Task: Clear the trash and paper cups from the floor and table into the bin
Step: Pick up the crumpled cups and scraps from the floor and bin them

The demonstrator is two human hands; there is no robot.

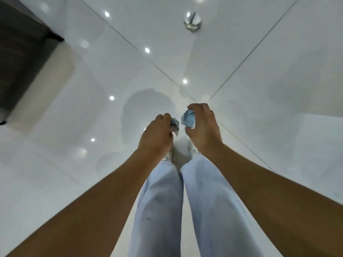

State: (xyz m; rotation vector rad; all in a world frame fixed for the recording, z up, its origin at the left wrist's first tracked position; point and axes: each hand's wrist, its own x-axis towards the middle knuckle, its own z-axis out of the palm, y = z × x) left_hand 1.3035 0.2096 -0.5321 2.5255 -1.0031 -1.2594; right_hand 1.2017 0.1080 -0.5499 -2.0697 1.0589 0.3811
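Each hand [156, 134] [203, 125] grips what looks like crumpled trash [175, 124] [189, 118].

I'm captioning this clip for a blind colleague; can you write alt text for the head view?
Looking down, a person's left hand and right hand each grip a crumpled piece of paper trash above light blue trousers. Another crumpled scrap lies ahead on the glossy white tiled floor.

Floor [241, 89] glossy white; jeans [159, 201] pale blue; crumpled wrapper [189, 118] light blue.
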